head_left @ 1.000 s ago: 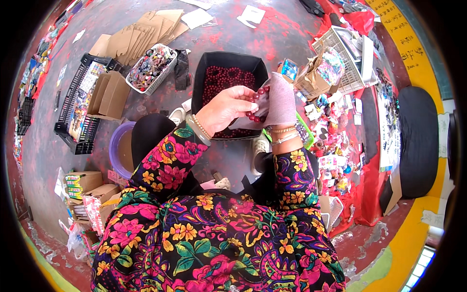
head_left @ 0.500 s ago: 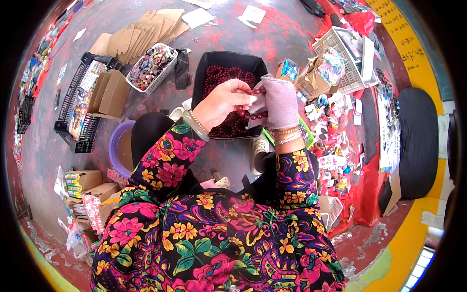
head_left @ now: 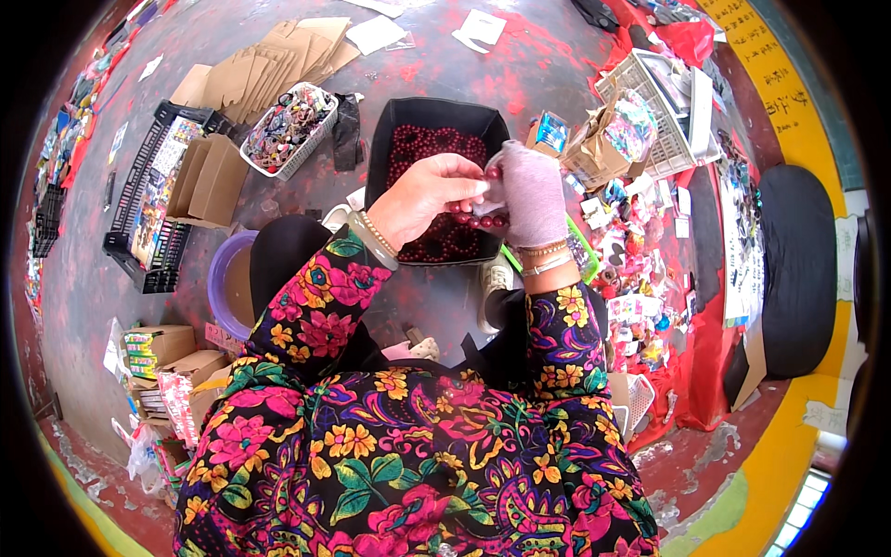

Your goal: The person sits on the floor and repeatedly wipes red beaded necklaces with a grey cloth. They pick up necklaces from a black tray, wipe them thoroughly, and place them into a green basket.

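While my left grip (head_left: 429,197) was pinched together on a red bead strand (head_left: 487,221), my right grip (head_left: 534,190) sat inside a mauve cloth (head_left: 538,215) beside the same strand; its fingers were covered, so I couldn't fairly tell whether they had closed. I had the strand up over the right side of the black bin (head_left: 445,111). That one piece was, I judged, partway through handling and not yet set down, whereas many more red beads (head_left: 436,148) lay inside the bin, outside either grip.
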Tool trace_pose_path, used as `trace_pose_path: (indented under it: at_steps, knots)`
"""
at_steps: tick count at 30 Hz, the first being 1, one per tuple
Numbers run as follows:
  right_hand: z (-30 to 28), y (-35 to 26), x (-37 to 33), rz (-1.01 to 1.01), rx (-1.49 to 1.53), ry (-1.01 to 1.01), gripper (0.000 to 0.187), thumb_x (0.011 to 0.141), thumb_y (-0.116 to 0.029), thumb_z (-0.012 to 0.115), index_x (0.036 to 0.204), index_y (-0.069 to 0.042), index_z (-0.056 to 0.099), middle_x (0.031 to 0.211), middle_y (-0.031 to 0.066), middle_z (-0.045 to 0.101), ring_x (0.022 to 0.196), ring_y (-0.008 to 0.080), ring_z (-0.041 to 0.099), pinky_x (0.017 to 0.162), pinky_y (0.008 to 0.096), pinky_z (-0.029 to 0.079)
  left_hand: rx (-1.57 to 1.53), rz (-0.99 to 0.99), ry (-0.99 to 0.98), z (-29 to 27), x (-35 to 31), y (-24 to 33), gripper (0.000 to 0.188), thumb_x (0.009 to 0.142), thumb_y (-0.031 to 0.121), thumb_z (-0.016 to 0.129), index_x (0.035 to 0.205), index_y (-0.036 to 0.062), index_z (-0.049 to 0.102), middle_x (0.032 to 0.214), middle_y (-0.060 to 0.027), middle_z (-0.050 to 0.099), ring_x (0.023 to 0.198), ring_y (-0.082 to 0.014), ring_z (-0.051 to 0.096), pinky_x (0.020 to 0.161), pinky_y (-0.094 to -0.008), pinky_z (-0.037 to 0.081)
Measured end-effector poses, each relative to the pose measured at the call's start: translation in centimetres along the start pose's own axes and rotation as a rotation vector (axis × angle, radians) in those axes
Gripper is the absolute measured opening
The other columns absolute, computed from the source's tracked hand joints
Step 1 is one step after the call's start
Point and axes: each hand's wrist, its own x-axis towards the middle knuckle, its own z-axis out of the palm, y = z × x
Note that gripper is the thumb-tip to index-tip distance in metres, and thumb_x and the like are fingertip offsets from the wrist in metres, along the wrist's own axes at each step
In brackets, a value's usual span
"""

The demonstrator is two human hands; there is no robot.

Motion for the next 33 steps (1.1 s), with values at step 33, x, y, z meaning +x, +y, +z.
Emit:
trace_pose_path:
  at_steps: [33]
  knots:
    - [0.9, 1.3, -0.1, -0.121, 0.585, 0.141, 0.016, 0.067, -0.005, 0.060, 0.082, 0.000, 0.062, 0.082, 0.0130, 0.064, 0.079, 0.0263, 0.062, 0.066, 0.0310, 0.049, -0.011, 0.052, 0.021, -0.4, 0.2, -0.2, 0.015, 0.086, 0.007, 0.060, 0.101, 0.0023, 0.059, 0.086, -0.0038, 0.061, 0.076, -0.0113, 0.056, 0.070, -0.0243, 0.046]
